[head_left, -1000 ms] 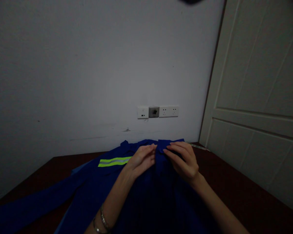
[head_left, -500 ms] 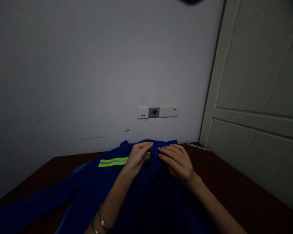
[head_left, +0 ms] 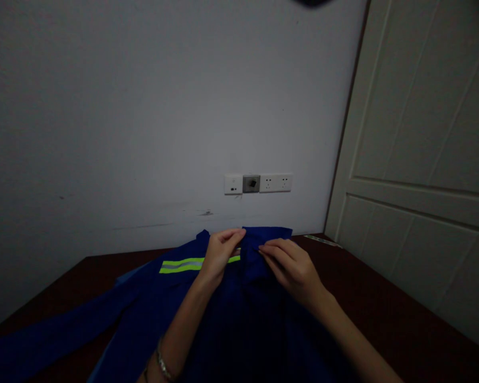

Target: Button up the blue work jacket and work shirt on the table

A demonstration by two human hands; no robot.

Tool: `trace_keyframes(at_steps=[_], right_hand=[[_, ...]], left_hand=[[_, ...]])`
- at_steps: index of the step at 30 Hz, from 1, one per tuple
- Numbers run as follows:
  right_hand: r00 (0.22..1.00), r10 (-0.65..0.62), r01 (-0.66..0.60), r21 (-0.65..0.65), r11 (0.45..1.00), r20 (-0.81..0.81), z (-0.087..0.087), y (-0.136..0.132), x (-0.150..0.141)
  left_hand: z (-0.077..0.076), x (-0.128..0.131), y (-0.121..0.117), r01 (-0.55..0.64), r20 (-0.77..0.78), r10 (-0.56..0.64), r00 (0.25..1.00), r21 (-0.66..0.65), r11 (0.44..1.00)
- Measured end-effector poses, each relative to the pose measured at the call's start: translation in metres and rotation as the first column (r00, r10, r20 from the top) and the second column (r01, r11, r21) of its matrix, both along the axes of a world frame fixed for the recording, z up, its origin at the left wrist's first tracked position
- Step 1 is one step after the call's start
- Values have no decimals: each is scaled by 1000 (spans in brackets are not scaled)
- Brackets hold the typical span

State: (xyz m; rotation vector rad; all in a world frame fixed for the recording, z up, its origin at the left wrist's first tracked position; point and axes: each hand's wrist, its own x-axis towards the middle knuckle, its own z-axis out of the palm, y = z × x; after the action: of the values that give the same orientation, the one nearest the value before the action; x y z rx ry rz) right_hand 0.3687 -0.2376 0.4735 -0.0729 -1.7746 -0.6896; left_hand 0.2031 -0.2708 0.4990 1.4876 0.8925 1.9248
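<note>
A blue work jacket [head_left: 159, 303] with a yellow-and-silver reflective stripe lies spread over the dark red surface, one sleeve stretched out to the left. My left hand [head_left: 220, 254] pinches an edge of the blue cloth near the jacket's upper end, lifting it slightly. Just to the right, my right hand [head_left: 293, 266] has its thumb and fingertips closed on the same raised cloth. Dark shadow hides the lower part of the garment between my forearms. A bracelet circles my left wrist.
Behind the jacket rises a pale wall with a row of sockets [head_left: 275, 183]. A white panelled door [head_left: 419, 213] stands at the right. The dark red tabletop [head_left: 367, 298] reaches to the wall, with a thin patterned strip [head_left: 322, 241] near the corner.
My left hand has shifted slightly left with the cloth edge, opening a wider gap between the hands. More blue cloth shows there, and my right fingers have closed into a pinch.
</note>
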Motion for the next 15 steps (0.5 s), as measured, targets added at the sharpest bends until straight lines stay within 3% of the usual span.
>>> trace_keyframes(at_steps=[7,15], right_hand=[[992,-102,112,142,984,-75,1,-4,0],[987,-149,155,124,980,-56,5,-4,2]], left_hand=[[-2,7,-7,-36,-128,45,991,71,997],[-4,8,-8,-50,-226,80,971,132,990]])
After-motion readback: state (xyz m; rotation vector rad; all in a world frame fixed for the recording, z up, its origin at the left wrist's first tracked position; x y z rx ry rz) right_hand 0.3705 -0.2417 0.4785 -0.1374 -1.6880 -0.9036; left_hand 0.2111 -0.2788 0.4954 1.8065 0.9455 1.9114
